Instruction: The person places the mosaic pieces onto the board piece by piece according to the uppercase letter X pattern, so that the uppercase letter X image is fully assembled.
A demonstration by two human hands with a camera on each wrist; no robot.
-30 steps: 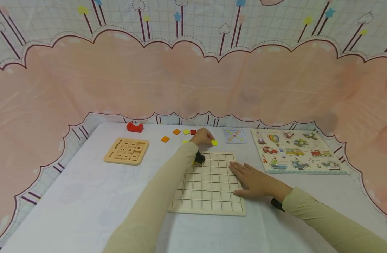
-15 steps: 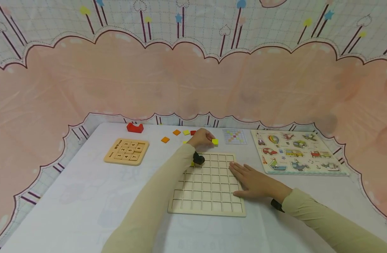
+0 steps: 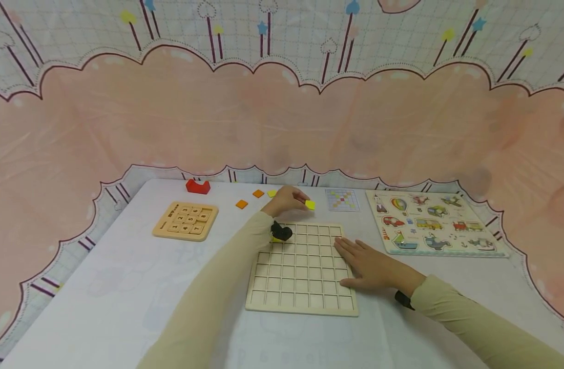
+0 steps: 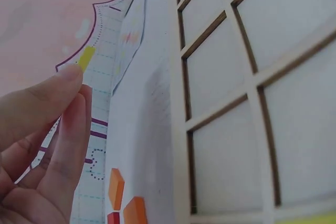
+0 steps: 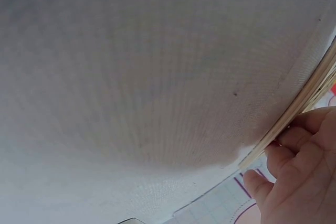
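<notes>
Left hand (image 3: 285, 201) reaching out past the far edge of the grid board, thumb and finger closed in a pinch on a yellow tile (image 3: 310, 205); tile sticks out from the fingertips on the hand's right side, most of its face uncovered. Right hand (image 3: 371, 264) laid along the right side of the grid board (image 3: 305, 311), fingers extended and a little spread, thumb apart, fingertips touching the frame; no piece seen in its grasp. Board lies on the near side of the left hand and to the left of the right. Beneath the left wrist, partly covered by a black wrist device (image 3: 282, 231), a second yellow piece (image 3: 276, 240) shows at the board's upper left. Just left of the left hand, a loose yellow square (image 3: 272, 193); farther left, two orange tiles (image 3: 250, 199), apart from each other. Left wrist view adds a red piece (image 4: 113, 217) below the hand, cut off by the frame. Well left of that hand: red block (image 3: 197, 186) and, nearer the person, a wooden number puzzle (image 3: 186, 221). To its right, a printed pattern card (image 3: 342, 200). Forward and right of the right hand, a picture puzzle (image 3: 436, 223) of vehicles.
</notes>
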